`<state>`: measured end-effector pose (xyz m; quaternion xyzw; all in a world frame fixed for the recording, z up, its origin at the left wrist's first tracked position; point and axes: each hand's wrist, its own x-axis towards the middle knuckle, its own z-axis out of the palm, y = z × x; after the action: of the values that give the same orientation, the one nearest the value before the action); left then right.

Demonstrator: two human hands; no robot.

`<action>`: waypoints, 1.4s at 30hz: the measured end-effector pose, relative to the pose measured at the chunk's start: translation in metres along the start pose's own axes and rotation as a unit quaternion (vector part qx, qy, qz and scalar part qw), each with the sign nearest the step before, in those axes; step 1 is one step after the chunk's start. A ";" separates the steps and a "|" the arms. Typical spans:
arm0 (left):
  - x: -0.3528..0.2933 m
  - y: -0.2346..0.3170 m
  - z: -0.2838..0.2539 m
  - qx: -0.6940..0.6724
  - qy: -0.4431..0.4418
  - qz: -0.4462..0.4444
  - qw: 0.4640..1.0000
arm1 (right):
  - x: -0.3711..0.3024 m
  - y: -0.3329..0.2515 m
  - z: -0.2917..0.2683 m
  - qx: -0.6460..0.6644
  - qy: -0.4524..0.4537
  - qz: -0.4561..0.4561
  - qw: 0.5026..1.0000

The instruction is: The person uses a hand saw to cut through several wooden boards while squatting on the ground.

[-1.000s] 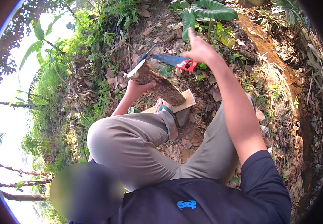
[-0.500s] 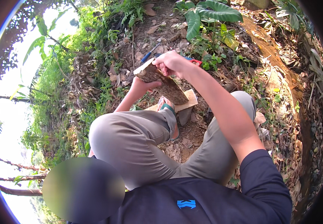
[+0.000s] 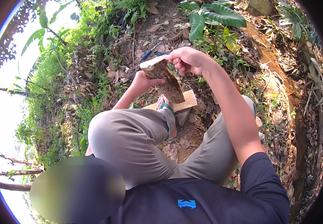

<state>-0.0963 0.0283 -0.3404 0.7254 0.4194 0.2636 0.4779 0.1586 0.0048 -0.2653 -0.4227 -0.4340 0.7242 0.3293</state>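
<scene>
My left hand [image 3: 146, 81] grips a bark-covered piece of wood [image 3: 168, 84] by its left side, thumb across the rough brown face. The wood is tilted, its pale cut end upward and its lower end by the flat board [image 3: 189, 98]. At the upper right corner of the pale end, my right hand [image 3: 187, 61] is closed in a pinch; whatever lies between its fingertips is too small to make out. Beyond the wood, a tool with a blue handle [image 3: 146, 55] and a thin shaft lies on the ground.
My sandalled foot [image 3: 164, 102] rests on the board, which lies over a grey stone [image 3: 184, 116]. A broad-leaved plant [image 3: 221, 16] grows at the far right. Dry leaves cover the soil, and green undergrowth [image 3: 51, 108] lines the left. My bent knees flank the work.
My right hand has moved right, from over the top of the wood to its corner. The wood and my left hand have shifted slightly right. A red thing behind my right hand no longer shows.
</scene>
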 end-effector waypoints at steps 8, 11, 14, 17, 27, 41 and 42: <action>0.006 -0.001 0.010 0.027 0.069 -0.001 0.997 | 0.010 0.004 -0.001 -0.180 0.135 -0.138 0.964; 0.004 -0.004 0.007 0.050 0.080 0.017 0.995 | 0.016 0.019 0.017 -0.265 0.279 -0.238 0.892; 0.006 -0.002 0.002 0.096 0.064 0.015 0.993 | 0.024 0.021 0.033 -0.186 0.312 -0.225 0.904; 0.002 0.009 0.008 0.092 0.026 0.066 0.993 | 0.025 0.027 0.031 -0.233 0.247 -0.164 0.926; 0.003 0.004 0.004 0.096 0.040 -0.040 0.994 | 0.009 0.009 0.010 -0.101 0.234 -0.184 0.949; 0.001 0.001 -0.004 0.081 0.055 -0.049 0.994 | 0.068 0.033 0.053 -0.067 0.250 -0.188 0.947; 0.001 0.000 -0.005 0.067 0.062 -0.057 0.994 | 0.075 0.033 0.039 -0.049 0.288 -0.191 0.937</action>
<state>-0.1000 0.0314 -0.3388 0.7132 0.5054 0.2516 0.4156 0.0886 0.0410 -0.3089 -0.5378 -0.4284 0.4731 0.5509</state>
